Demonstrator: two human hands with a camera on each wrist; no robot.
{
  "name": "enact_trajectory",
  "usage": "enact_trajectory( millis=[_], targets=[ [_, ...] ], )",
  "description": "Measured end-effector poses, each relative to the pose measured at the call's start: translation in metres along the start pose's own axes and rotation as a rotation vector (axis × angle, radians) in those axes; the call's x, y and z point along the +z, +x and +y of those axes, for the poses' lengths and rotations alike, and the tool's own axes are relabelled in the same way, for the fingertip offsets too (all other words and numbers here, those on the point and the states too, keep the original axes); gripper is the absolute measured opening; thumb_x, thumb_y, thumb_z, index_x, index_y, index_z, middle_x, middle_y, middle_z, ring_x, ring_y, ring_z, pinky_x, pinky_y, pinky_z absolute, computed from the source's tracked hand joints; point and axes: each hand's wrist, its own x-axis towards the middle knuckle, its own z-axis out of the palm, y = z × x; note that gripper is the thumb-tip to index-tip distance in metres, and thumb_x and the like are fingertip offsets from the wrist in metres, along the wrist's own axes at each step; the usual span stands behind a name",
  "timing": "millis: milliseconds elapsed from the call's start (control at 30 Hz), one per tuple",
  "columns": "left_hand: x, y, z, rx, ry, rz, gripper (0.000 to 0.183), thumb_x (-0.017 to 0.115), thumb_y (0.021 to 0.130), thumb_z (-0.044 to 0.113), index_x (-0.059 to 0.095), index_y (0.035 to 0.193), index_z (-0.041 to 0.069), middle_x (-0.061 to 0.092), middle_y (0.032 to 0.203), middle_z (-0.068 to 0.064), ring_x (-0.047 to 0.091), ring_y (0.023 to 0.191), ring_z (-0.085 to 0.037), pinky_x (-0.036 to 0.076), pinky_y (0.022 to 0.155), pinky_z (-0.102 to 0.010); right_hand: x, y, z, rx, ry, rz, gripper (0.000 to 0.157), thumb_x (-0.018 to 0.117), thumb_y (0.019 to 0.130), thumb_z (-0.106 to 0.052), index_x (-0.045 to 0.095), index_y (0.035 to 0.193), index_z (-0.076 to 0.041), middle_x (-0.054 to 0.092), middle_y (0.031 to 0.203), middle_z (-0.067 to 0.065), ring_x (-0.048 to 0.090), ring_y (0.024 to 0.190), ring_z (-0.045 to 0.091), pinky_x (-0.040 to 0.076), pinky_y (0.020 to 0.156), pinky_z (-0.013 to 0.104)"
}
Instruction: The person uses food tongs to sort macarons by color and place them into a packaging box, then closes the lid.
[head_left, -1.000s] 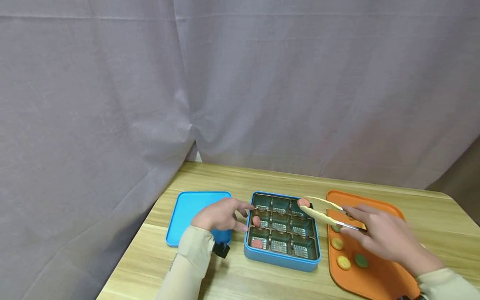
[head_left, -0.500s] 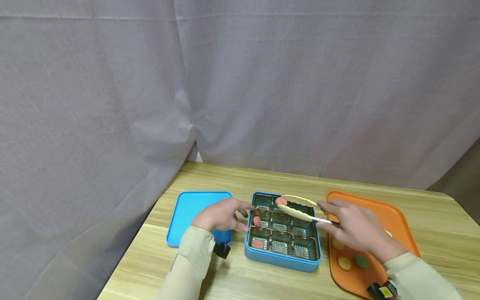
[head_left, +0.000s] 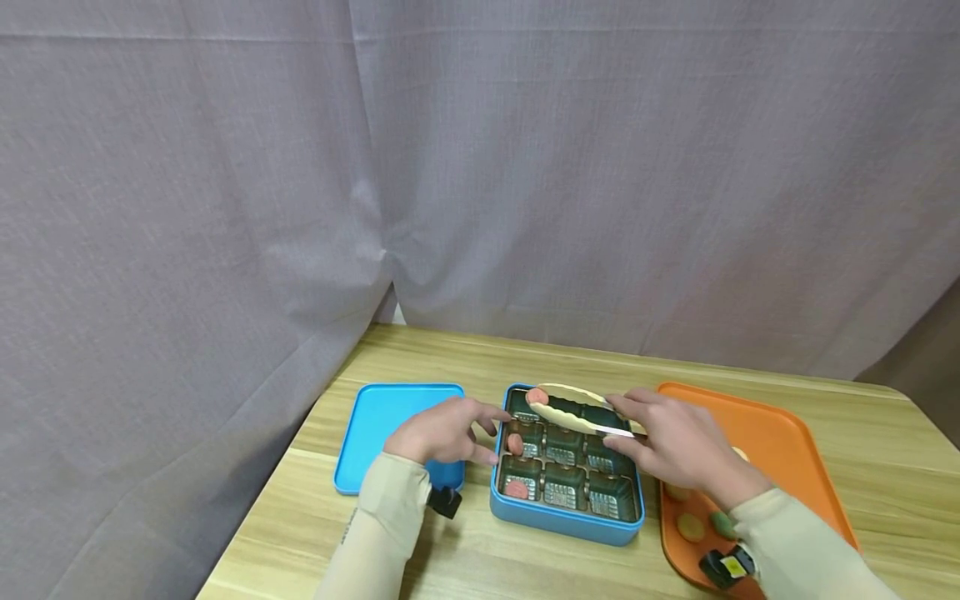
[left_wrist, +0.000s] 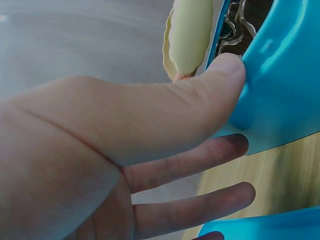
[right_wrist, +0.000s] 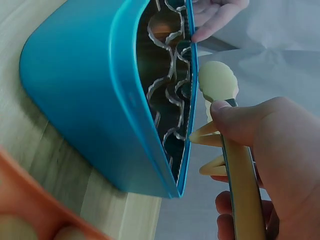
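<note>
My right hand (head_left: 678, 437) grips a pair of tongs (head_left: 566, 419) with pale yellow scalloped tips. Pinched at the end of the tongs is a pink round cookie (head_left: 537, 396), over the back-left compartment of a blue box (head_left: 566, 523). A dark divided insert with rows of compartments fills the box. Two more pink cookies lie in the left column: one (head_left: 515, 443) tilted in the middle compartment, another (head_left: 516, 489) in the front one. At the box's left side is my left hand (head_left: 446, 429), fingers spread, its thumb (left_wrist: 225, 80) at the rim in the left wrist view.
A blue lid (head_left: 397, 404) lies left of the box, partly under my left hand. On the right, an orange tray (head_left: 772, 442) bears yellow cookies (head_left: 690, 527) and a green cookie (head_left: 722, 525), partly covered by my right arm. A grey curtain (head_left: 600, 208) hangs behind the table.
My right hand has carried the tongs and the pink cookie leftward, from the box's back-right corner to its back-left compartment. The left hand has stayed at the rim.
</note>
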Motion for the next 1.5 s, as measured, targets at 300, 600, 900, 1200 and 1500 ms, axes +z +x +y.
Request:
enact_trajectory(
  millis=[300,600,900,1200,1500],
  targets=[
    [0.003,0.002,-0.001,0.004,-0.004,0.001,0.062,0.085,0.091,0.028,0.062,0.148,0.026,0.074,0.126,0.002,0.068,0.122,-0.024,0.054,0.101,-0.042,0.003,0.004,-0.007,0.011,0.0,-0.011,0.062,0.08,0.091,-0.048,0.068,0.141,-0.013,0.071,0.126,0.005,0.055,0.067,0.006,0.033,0.045,0.025],
    [0.001,0.001,0.002,-0.003,-0.009,0.001,0.063,0.085,0.091,0.026,0.062,0.149,0.024,0.074,0.127,-0.001,0.068,0.121,-0.026,0.055,0.1,-0.043,0.001,0.003,-0.006,0.012,0.001,-0.002,0.062,0.08,0.092,-0.047,0.068,0.142,-0.012,0.071,0.124,0.005,0.051,0.065,0.005,0.032,0.045,0.025],
    [0.002,0.003,0.001,0.004,-0.004,-0.002,0.063,0.085,0.091,0.027,0.062,0.149,0.024,0.073,0.128,-0.001,0.068,0.121,-0.027,0.055,0.1,-0.044,0.0,-0.003,-0.003,0.01,0.01,0.007,0.059,0.079,0.094,-0.045,0.068,0.141,-0.012,0.071,0.125,0.005,0.05,0.064,0.001,0.033,0.046,0.024],
    [0.001,0.004,0.001,0.005,0.005,-0.004,0.063,0.085,0.091,0.027,0.061,0.149,0.024,0.074,0.128,0.0,0.068,0.122,-0.025,0.054,0.101,-0.043,-0.016,-0.021,0.004,0.031,0.008,0.023,0.061,0.079,0.093,-0.047,0.067,0.142,-0.012,0.071,0.131,0.008,0.054,0.063,-0.003,0.034,0.047,0.023],
    [0.0,0.004,-0.003,0.003,-0.002,-0.004,0.062,0.085,0.091,0.028,0.062,0.149,0.026,0.073,0.128,0.0,0.067,0.122,-0.025,0.055,0.1,-0.044,-0.025,-0.053,0.019,0.01,-0.021,0.127,0.061,0.085,0.087,-0.045,0.071,0.137,-0.012,0.073,0.124,0.001,0.048,0.06,-0.01,0.031,0.046,0.022]
  ],
)
